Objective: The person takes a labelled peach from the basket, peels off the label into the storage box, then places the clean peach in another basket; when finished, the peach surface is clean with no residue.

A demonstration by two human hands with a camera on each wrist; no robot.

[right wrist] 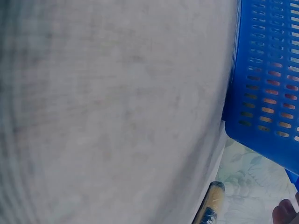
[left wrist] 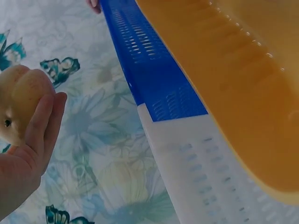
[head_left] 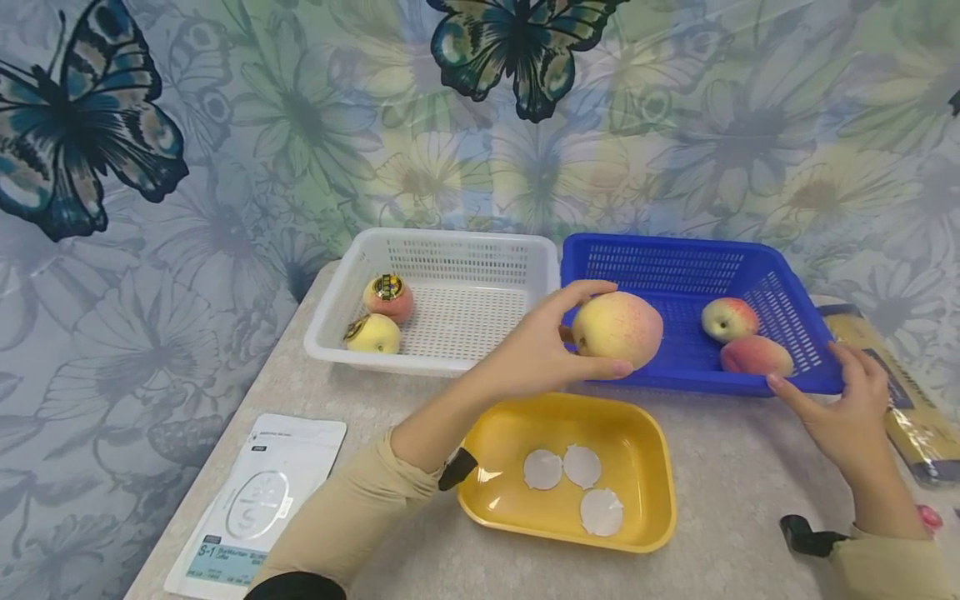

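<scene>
The left hand (head_left: 536,354) holds a large peach (head_left: 617,329) in the air, thumb curled over its top and fingers wrapped under its base. In the left wrist view the fingers (left wrist: 44,123) lie flat against the fruit's side, with the peach (left wrist: 18,100) seated in the palm. The grip sits over the near-left corner of the blue basket (head_left: 675,271).

Beyond and to the right of the grip, two smaller peaches (head_left: 729,318) (head_left: 756,356) lie inside the blue basket, close together. Directly below the grip, nearer the person, stands a yellow tray (head_left: 645,492) containing three white paper discs (head_left: 573,479). To the left of the grip, touching the blue basket, is a white basket (head_left: 450,250) with two labelled fruits (head_left: 387,297) (head_left: 372,333) at its left end.

The right hand (head_left: 847,408) rests at the near-right corner of the blue basket, fingers extended and loosely spread against its rim, gripping nothing. Just right of that hand lies a yellow packet (head_left: 900,392). A white printed pouch (head_left: 258,500) lies on the table (head_left: 742,475), well left of both hands.
</scene>
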